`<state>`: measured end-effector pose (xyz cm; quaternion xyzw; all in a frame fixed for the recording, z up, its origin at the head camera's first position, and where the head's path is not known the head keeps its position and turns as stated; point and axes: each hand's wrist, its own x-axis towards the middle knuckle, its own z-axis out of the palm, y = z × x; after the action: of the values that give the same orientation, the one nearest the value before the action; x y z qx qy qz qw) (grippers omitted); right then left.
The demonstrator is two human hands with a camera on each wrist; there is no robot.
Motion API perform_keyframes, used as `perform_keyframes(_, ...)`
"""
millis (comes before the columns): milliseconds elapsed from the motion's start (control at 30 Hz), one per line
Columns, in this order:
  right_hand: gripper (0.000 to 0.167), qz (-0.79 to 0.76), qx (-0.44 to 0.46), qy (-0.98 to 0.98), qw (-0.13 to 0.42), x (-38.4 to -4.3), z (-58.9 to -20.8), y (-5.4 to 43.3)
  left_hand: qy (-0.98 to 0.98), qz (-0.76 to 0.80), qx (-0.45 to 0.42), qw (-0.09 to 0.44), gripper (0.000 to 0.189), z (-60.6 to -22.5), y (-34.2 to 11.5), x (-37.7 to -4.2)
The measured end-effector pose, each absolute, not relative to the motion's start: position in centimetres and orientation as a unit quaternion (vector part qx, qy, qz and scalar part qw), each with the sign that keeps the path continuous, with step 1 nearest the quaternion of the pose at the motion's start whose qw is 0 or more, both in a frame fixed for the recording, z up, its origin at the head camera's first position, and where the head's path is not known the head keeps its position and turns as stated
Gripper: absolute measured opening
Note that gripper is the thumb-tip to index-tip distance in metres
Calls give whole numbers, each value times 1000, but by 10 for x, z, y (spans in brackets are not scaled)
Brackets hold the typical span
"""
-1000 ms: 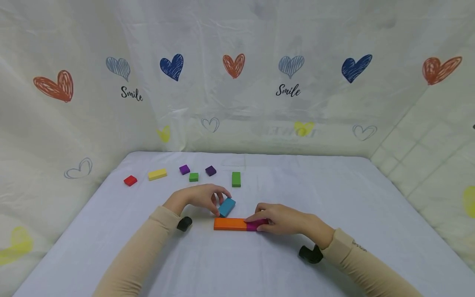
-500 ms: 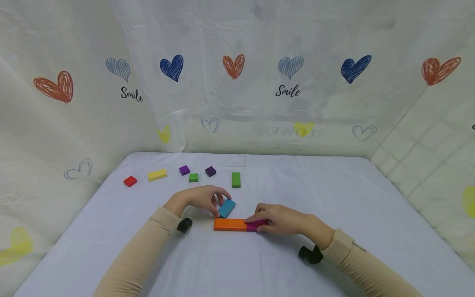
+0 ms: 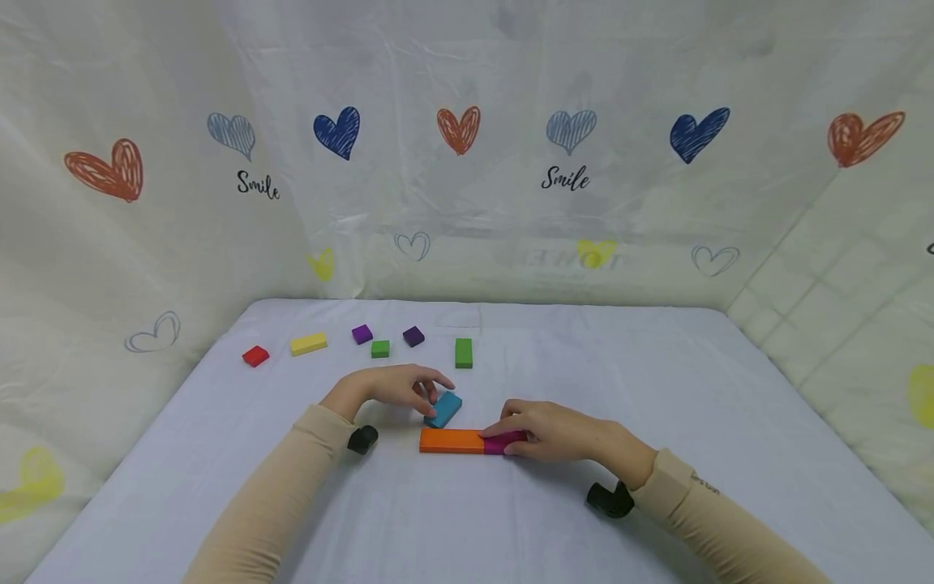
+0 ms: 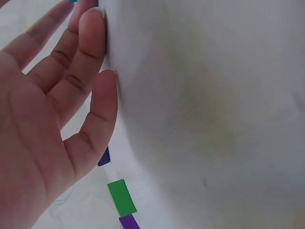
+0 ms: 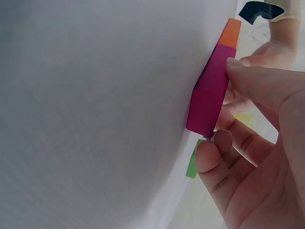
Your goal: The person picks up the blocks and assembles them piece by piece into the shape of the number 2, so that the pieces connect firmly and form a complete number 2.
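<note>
In the head view, my left hand (image 3: 397, 386) is at a blue rectangular block (image 3: 443, 410), thumb over its near-left end and index finger stretched along its far end. The block lies slantwise just behind a long orange block (image 3: 452, 440). A magenta block (image 3: 503, 442) meets the orange one end to end; my right hand (image 3: 558, 431) holds it between thumb and fingers. In the right wrist view the thumb presses the side of the magenta block (image 5: 209, 95). The left wrist view shows bent fingers (image 4: 90, 43), with only a sliver of teal at the top edge.
Farther back on the white-covered table (image 3: 620, 357) lie a red block (image 3: 256, 356), a yellow block (image 3: 309, 344), a purple cube (image 3: 362, 334), a small green block (image 3: 380, 349), a dark purple cube (image 3: 413, 336) and a longer green block (image 3: 464, 353). A heart-printed sheet hangs behind.
The blue block has turned slightly and its near end has shifted left. My left thumb now lies farther over it. The right hand, magenta block and orange block stay in place.
</note>
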<state>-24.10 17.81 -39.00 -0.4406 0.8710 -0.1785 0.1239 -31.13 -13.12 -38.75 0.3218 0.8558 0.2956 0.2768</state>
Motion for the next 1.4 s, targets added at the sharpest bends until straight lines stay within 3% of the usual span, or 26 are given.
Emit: perform_keyframes(1400,36,-172,-443,871,122,-242,-389,178,854,311,314,275,51,-394,-129,-308)
